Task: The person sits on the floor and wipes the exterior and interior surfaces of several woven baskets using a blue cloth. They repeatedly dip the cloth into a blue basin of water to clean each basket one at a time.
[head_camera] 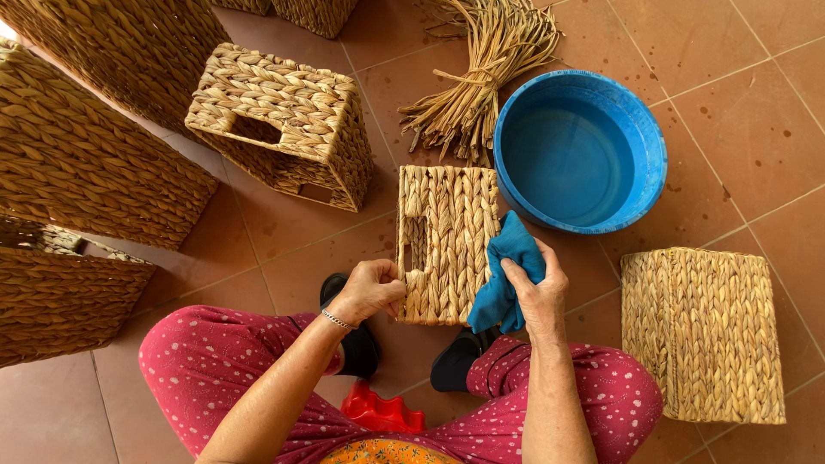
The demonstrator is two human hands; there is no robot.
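Note:
A small woven straw basket (455, 232) stands on the tiled floor between my feet, its handle slot facing left. My left hand (369, 290) grips the basket's near left corner by the handle cut-out. My right hand (537, 296) holds a teal cloth (507, 271) pressed against the basket's right side. Just beyond it sits a blue plastic basin (580, 150) with water in it.
Another woven basket (705, 331) stands at the right, one lies on its side (284, 125) at upper left, and larger ones (77, 163) crowd the left edge. A bundle of dried straw (481, 73) lies behind the basin. A red stool (378, 411) is under me.

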